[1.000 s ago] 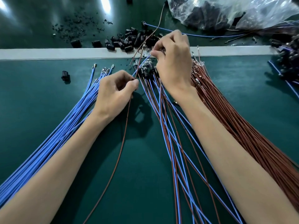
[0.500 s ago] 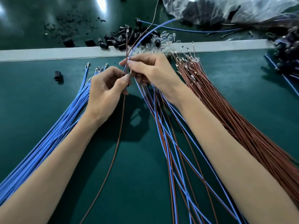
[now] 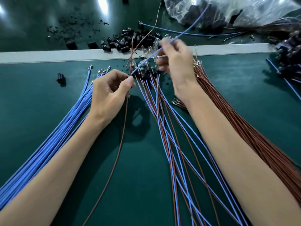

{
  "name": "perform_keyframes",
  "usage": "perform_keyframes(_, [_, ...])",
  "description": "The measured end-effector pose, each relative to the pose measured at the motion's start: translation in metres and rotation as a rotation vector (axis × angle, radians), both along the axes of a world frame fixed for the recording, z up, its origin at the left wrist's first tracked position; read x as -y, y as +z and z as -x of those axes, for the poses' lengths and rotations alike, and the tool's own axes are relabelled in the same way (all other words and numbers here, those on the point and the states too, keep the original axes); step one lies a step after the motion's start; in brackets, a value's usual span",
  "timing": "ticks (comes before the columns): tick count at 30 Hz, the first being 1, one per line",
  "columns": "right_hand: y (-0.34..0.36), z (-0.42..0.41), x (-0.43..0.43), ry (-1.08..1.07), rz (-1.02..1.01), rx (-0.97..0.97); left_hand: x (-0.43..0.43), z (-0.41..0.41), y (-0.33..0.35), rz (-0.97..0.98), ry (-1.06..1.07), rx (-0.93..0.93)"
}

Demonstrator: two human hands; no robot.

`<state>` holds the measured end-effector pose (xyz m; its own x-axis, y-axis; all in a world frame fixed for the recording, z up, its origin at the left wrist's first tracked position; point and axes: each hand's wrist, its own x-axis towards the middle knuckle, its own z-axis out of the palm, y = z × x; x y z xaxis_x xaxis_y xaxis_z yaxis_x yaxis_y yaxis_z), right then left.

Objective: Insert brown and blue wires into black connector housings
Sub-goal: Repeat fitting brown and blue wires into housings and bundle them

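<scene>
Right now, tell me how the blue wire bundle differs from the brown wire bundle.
The blue bundle is blue-sheathed; the brown bundle reddish-brown. The blue bundle lies left of the left hand, trailing lower left; the brown bundle lies right of the right hand, trailing lower right. Both rest on the green mat, metal terminals at their far ends.

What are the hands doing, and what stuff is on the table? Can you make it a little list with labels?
Left hand: pinches one brown wire
Right hand: blurred, holds a raised blue wire
Left side: blue bundle
Right side: brown bundle
Middle: paired wires ending in black housings
Back: loose housings, plastic bag
Surface: green mat
</scene>
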<state>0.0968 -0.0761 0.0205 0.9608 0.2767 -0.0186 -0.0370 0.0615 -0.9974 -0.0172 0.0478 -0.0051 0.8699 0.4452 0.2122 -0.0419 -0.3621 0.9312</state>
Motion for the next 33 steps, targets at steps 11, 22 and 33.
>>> perform_keyframes(11, [0.005, 0.003, -0.002, -0.163, -0.043, -0.011, 0.002, 0.001, 0.004, -0.019, 0.009, -0.009])
perform_keyframes(22, [0.003, 0.018, -0.010, 0.325, 0.230, 0.186, 0.001, -0.001, 0.000, 0.009, 0.016, -0.019])
perform_keyframes(33, [0.010, 0.010, 0.000, 0.279, 0.134, 0.202, 0.000, -0.003, -0.003, -0.029, -0.007, -0.006])
